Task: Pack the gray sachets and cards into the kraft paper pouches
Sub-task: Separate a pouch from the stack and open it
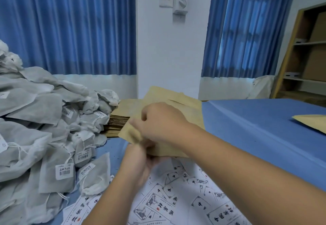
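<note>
Gray sachets [35, 119] heap up at nine o'clock. The left hand [139, 161] grips the kraft pouch [167, 150] from six o'clock and the right hand [158, 122] pinches it from twelve. Its long axis runs ten to four.

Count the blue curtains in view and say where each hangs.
2. The left curtain hangs beside the white pillar, above the gray sachets; the right curtain hangs between the pillar and the wooden shelf. More could lie outside the frame.
</note>
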A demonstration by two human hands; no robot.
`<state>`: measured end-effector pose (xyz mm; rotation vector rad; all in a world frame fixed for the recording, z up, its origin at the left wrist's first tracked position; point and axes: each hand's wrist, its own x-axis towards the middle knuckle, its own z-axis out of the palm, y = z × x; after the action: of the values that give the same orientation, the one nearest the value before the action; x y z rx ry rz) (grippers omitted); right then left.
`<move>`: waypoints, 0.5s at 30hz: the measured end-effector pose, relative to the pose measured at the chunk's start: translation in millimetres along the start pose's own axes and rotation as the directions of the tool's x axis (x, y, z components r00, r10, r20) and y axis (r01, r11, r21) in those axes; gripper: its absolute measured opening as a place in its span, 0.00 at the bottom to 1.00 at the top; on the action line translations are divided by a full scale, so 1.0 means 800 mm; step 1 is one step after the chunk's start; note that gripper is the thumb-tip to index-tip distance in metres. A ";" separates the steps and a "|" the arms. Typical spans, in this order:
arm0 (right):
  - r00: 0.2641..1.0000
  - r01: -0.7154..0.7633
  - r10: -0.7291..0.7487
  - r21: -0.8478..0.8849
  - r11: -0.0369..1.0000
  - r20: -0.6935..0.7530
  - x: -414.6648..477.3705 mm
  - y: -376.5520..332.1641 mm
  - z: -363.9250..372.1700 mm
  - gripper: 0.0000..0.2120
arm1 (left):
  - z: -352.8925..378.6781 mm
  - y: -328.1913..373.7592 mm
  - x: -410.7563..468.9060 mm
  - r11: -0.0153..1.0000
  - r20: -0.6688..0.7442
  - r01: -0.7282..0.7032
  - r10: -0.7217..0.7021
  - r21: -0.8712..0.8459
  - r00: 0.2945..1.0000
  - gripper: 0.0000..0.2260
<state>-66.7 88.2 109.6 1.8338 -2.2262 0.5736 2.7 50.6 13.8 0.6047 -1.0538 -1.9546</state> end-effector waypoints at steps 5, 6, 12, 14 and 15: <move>0.999 -0.045 0.047 0.172 0.984 -0.012 -0.018 0.055 -0.011 0.18 | -0.015 0.004 0.003 0.994 0.075 0.103 -0.099 -0.048 0.992 0.12; 0.998 -0.066 0.063 0.222 0.973 0.019 -0.023 0.066 -0.009 0.18 | -0.014 0.003 0.003 0.992 0.061 0.122 -0.121 -0.014 0.991 0.12; 0.984 -0.147 0.108 0.310 0.939 0.140 -0.056 0.106 0.046 0.20 | -0.002 -0.028 -0.002 0.977 0.016 0.148 -0.153 0.156 0.988 0.08; 0.982 -0.167 0.122 0.362 0.917 0.144 -0.065 0.112 0.069 0.22 | -0.001 -0.033 -0.003 0.966 0.028 0.163 -0.172 0.201 0.985 0.10; 0.981 -0.184 0.138 0.411 0.893 0.139 -0.070 0.115 0.080 0.23 | -0.002 -0.033 -0.003 0.961 0.037 0.180 -0.192 0.209 0.981 0.11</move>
<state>-139.1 125.8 14.5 1.9131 -2.4944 1.0913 -6.0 60.2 -9.1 0.7897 -1.2847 -2.0491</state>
